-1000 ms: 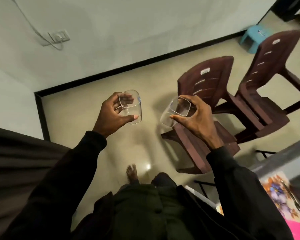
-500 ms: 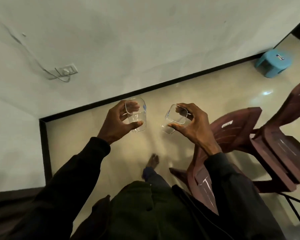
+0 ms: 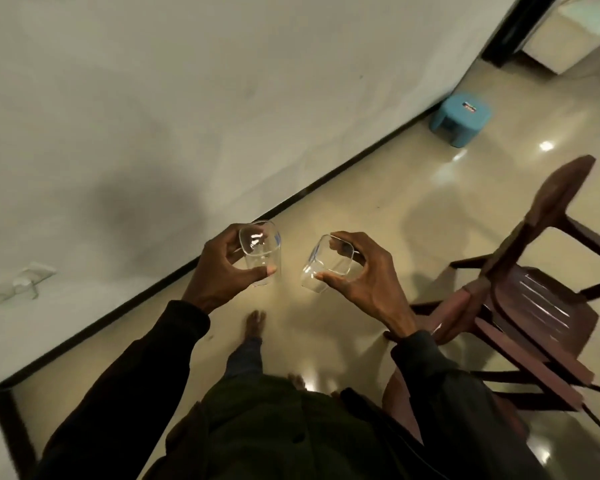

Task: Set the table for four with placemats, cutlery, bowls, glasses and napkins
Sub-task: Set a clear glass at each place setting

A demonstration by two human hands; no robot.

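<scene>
— Surroundings, biggest first?
— Pale plaster wall (image 3: 153, 98) fills nine to twelve o'clock. A glossy beige tiled floor (image 3: 378, 202) runs from the centre out to three.
— Furniture?
— A dark brown plastic chair (image 3: 541, 306) stands at three to four o'clock. A small blue plastic stool (image 3: 461, 119) sits near one o'clock, beside the black skirting.
— And the person?
— Dark sleeves reach up from six o'clock, and a bare foot (image 3: 255, 322) is on the floor just below centre.
— The hands?
— The left hand (image 3: 219, 271), just towards nine from centre, has its fingers curled round a clear squarish glass tumbler (image 3: 262, 254), with the thumb across the near side. The mouth of the glass faces the camera.
— The other?
— The right hand (image 3: 364, 275), just towards three, grips a second clear tumbler (image 3: 326, 265) between thumb and curled fingers near the rim. It is tilted, base towards seven o'clock. Both glasses are held in the air above the floor, close together but apart.
</scene>
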